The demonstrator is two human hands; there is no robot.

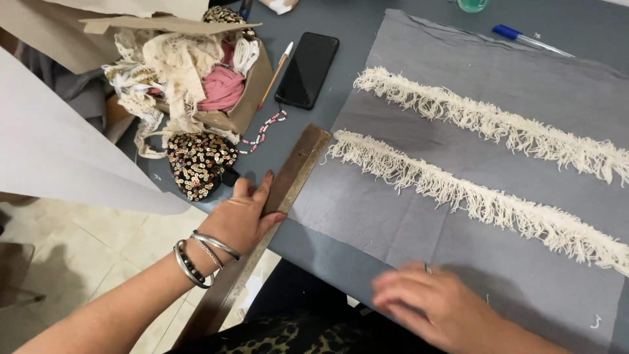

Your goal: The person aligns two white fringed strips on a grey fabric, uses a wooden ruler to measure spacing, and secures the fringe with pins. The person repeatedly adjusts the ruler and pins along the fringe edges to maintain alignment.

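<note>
1. head view looks down on a grey table [341,262] with a sheet of grey cloth [524,124] spread flat over most of it.
2. left hand [244,219] rests on a long wooden ruler [288,180], fingers stretched out loosely and pressing on its upper face rather than wrapped around it; the ruler lies along the left edge of the cloth and runs off the near edge of the table.
3. 3 bangles [200,255] sit on the left wrist.
4. right hand [436,305] lies flat on the near part of the cloth, fingers spread open and holding nothing; it is blurred.
5. 2 strips of cream fringe [485,121] [472,200] lie across the cloth, side by side and apart.
6. a cardboard box [252,98] full of lace and pink trim stands at the far left of the table, with a sequinned piece [196,164] just in front of it.
7. a black phone [308,69] and a pencil [276,72] lie beside the box; a blue pen [527,39] lies at the cloth's far edge.
</note>
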